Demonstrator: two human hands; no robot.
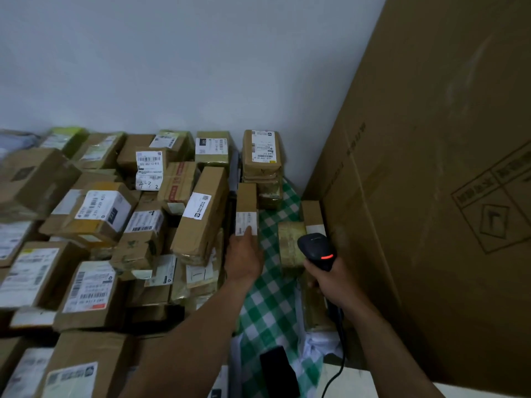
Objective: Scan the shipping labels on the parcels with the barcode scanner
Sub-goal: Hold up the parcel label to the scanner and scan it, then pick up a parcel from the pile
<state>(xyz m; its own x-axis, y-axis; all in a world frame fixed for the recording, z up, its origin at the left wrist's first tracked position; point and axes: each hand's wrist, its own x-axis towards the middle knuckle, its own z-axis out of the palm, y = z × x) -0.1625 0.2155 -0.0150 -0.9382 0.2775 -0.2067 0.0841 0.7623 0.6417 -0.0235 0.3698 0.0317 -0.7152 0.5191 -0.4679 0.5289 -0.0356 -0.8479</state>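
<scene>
My right hand [334,280] grips the handle of a black barcode scanner [316,249], whose red light glows near the trigger; its head points away from me toward the parcels. My left hand [244,254] holds the near end of a narrow brown parcel [246,198], thumb on its white shipping label [246,223]. That parcel stands at the edge of a big heap of labelled cardboard parcels [94,214]. A tape-wrapped parcel [290,242] lies just left of the scanner, partly behind it.
A huge cardboard carton [445,182] fills the right side. A green-and-white checked cloth [270,300] covers the surface between my arms. A stack of taped parcels [262,156] stands against the white wall. A dark object [280,372] lies at the bottom centre; the scanner's cable [339,372] hangs down.
</scene>
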